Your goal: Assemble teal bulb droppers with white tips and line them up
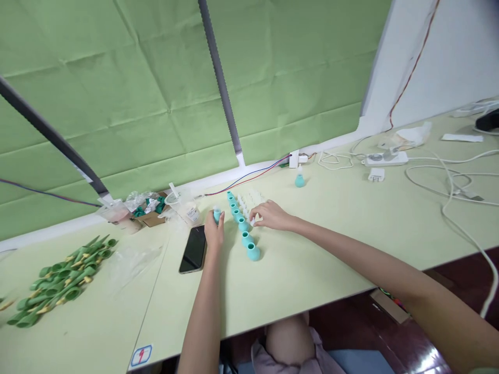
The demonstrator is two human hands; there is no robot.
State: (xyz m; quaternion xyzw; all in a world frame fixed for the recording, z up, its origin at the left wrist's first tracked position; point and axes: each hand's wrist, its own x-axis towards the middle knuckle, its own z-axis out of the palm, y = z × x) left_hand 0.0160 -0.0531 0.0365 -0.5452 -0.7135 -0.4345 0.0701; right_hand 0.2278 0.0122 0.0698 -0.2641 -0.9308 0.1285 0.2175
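Teal bottle point(217, 214), held in the left hand point(214, 229), right of the phone point(193, 252); probably light, smooth, best held round its body; right hand point(271, 215) narrowed at white pieces point(244, 205), grip unclear.

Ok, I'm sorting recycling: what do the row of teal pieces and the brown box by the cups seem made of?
Teal pieces: smooth, probably plastic or rubber, unclear which, judging by their even colour and moulded round shapes. Brown box: likely matte cardboard, going by its dull tan side.
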